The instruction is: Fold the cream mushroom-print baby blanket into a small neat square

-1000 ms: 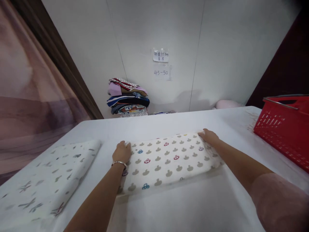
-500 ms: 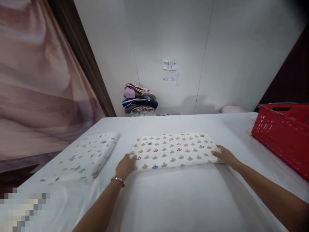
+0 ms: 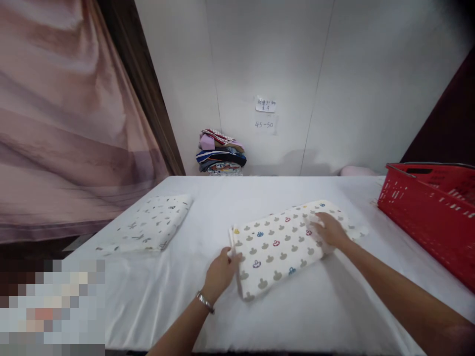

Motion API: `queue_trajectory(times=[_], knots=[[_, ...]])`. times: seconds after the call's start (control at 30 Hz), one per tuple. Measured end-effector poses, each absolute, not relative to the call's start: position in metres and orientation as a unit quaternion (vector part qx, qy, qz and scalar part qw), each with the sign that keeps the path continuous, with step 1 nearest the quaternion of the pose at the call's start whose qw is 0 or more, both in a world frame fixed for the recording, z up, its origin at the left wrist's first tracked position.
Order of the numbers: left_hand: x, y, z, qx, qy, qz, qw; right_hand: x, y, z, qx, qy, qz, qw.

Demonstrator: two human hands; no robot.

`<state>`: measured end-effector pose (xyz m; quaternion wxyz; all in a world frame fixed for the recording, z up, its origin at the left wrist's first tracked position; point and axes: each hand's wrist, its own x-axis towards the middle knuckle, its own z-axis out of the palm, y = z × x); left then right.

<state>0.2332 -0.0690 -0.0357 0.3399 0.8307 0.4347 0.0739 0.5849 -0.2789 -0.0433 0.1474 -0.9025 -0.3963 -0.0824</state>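
A folded white cloth printed with grey and coloured mushrooms lies at a slant on the white-covered table. At its left short edge is my left hand, a bracelet on the wrist. Its thumb stands apart from the fingers, and the fingertips touch the edge. My right hand rests on top of the cloth toward its right end, with fingers spread and partly blurred. Farther left lies a second folded white cloth with a small leaf-like print, away from both hands.
The white-covered table meets a pale wall carrying two paper notes. Behind its far edge rises a stack of folded fabrics. A red plastic basket stands at the right. A pink curtain hangs at the left.
The mushroom-print cloth has turned, its left end coming nearer to me. My right hand has moved from its right edge onto its top. The view has shifted slightly.
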Motion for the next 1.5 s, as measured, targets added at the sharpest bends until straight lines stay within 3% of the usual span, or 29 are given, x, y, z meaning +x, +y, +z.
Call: queue_trajectory(times=[0.1,0.2,0.4,0.6,0.77,1.07,1.5], knots=[[0.259,-0.048,-0.033,0.817,0.465,0.116,0.321,0.536,-0.239,-0.046,-0.871,-0.462,-0.020,0.167],[0.280,-0.042,-0.038,0.810,0.485,0.148,0.294,0.502,-0.220,-0.055,-0.846,-0.516,0.041,0.128],[0.297,-0.039,-0.046,0.816,0.505,0.173,0.223,0.495,-0.220,-0.069,-0.827,-0.546,0.089,0.101],[0.304,-0.032,-0.050,0.816,0.483,0.238,0.210,0.544,-0.195,-0.054,-0.836,-0.520,0.001,0.175],[0.297,-0.037,-0.062,0.823,0.438,0.306,0.195,0.581,-0.174,-0.050,-0.831,-0.546,-0.013,0.105],[0.297,-0.036,-0.058,0.829,0.429,0.295,0.203,0.606,-0.154,-0.040,-0.801,-0.598,0.018,0.021],[0.295,-0.042,-0.050,0.866,0.341,0.312,0.191,0.607,-0.147,-0.031,-0.811,-0.583,0.038,0.022]])
